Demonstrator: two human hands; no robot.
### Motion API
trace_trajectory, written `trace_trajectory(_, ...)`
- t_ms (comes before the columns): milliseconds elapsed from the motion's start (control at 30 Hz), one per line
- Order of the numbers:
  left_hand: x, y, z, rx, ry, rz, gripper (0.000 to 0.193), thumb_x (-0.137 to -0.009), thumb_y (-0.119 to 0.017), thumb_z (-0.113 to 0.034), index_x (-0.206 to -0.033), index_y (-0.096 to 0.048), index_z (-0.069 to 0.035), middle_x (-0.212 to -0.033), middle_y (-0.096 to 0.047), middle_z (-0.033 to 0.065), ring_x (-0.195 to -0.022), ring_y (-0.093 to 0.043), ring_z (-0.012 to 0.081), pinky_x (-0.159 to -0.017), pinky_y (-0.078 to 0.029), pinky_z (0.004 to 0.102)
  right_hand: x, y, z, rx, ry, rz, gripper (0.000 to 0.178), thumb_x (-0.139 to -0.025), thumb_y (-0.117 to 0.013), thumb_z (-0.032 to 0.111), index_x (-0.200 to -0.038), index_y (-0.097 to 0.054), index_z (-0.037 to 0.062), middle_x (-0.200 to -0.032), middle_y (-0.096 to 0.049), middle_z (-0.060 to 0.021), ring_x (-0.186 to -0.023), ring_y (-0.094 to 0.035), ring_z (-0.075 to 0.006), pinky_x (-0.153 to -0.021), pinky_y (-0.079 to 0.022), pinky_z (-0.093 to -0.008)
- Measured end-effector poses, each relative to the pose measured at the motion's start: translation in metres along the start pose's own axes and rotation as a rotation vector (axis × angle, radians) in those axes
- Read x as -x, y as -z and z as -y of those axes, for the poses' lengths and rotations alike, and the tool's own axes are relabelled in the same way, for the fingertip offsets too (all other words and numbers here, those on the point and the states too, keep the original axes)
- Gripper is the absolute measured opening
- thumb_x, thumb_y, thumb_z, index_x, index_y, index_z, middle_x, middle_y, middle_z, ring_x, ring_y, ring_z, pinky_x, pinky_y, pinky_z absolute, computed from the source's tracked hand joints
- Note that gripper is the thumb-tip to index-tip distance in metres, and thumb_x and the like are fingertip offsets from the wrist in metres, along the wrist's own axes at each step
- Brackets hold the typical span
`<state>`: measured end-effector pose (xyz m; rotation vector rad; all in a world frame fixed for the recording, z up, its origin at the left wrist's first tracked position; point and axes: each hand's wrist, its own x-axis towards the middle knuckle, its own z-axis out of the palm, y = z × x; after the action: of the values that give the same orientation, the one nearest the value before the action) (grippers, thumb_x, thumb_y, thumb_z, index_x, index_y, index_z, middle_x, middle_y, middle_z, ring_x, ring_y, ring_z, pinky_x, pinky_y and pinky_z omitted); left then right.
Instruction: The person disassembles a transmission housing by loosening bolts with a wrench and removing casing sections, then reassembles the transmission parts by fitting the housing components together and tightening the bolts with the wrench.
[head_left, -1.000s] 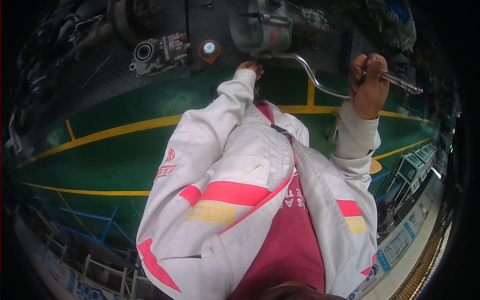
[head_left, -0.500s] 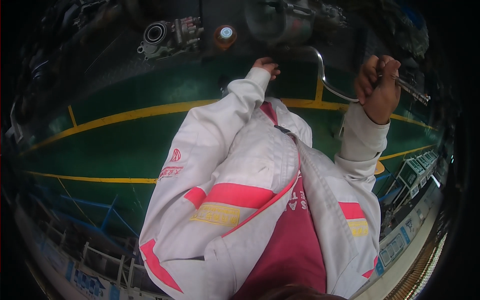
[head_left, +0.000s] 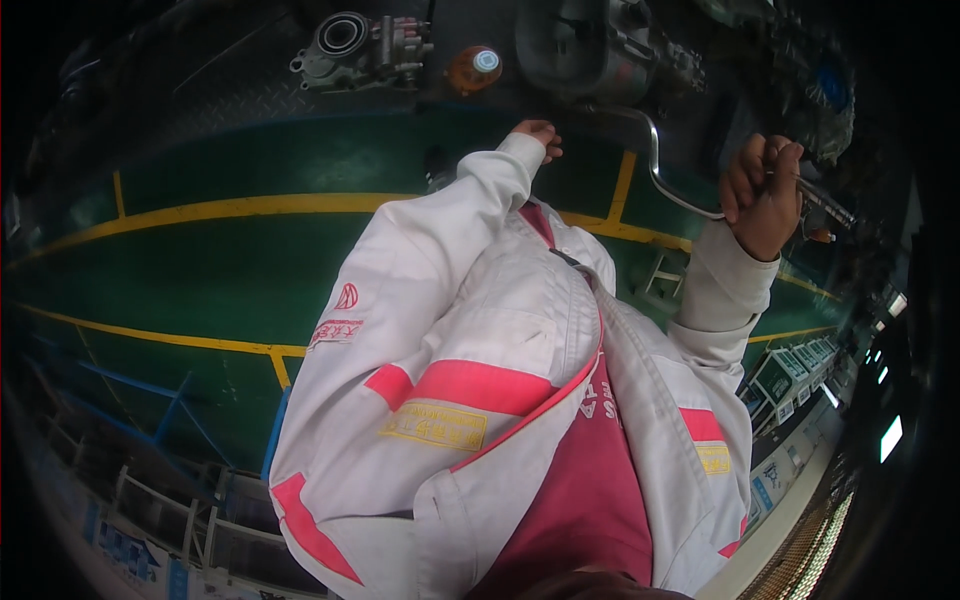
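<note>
Right hand (head_left: 764, 197) grips bent metal bar (head_left: 655, 155), likely stiff, best held near its end; left hand (head_left: 541, 138) curled, contents unclear.

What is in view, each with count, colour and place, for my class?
dark surface: one, near-black, along the top
part with ring: one, grey, top left
capped container: one, orange, right of it
housing: one, grey, top centre
bent bar: one, silver, from below housing to right hand
slender tool: count unclear, silver, in that hand
floor: one, green, middle
floor lines: several, yellow, across it
small stand: one, white, right of centre
rails: several, blue, lower left
racks: several, pale, lower left
lights: several, white, right edge
jacket: one, white and pink, lower centre
shirt: one, dark red, under the jacket
left hand: one, bare, below the housing, fingers curled
right hand: one, bare, right of centre, fingers around the tool
</note>
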<state>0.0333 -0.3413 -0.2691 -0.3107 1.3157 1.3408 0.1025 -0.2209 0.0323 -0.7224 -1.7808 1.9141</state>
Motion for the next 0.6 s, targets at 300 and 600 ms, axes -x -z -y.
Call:
trace_trajectory(300, 0.037, 0.042, -0.006, 0.618, 0.041, 0.487, 0.053, -0.1, -0.021, -0.037, -0.133, -0.041, -0.002, -0.128, -0.052, 0.0175, -0.114, -0.054, 0.0348, -0.094, -0.045, 0.0456, -0.007, 0.016, -0.008, -0.262, -0.056, -0.041, 0.033, -0.099, -0.036, 0.038, -0.084, -0.039, 0.0093, -0.067, -0.031, -0.0006, -0.051, -0.026, -0.009, -0.037, -0.027, -0.0201)
trace_trajectory(600, 0.06, 0.075, -0.001, 0.685, -0.137, 0.568, 0.05, -0.099, -0.036, -0.034, -0.137, -0.037, -0.001, -0.139, -0.042, 0.0175, -0.127, -0.043, 0.0328, -0.1, -0.041, 0.0453, 0.002, 0.014, -0.018, -0.522, 0.0, 0.006, 0.03, -0.099, -0.037, 0.033, -0.082, -0.041, 0.0087, -0.068, -0.034, -0.0015, -0.052, -0.029, -0.012, -0.039, -0.028, -0.0214)
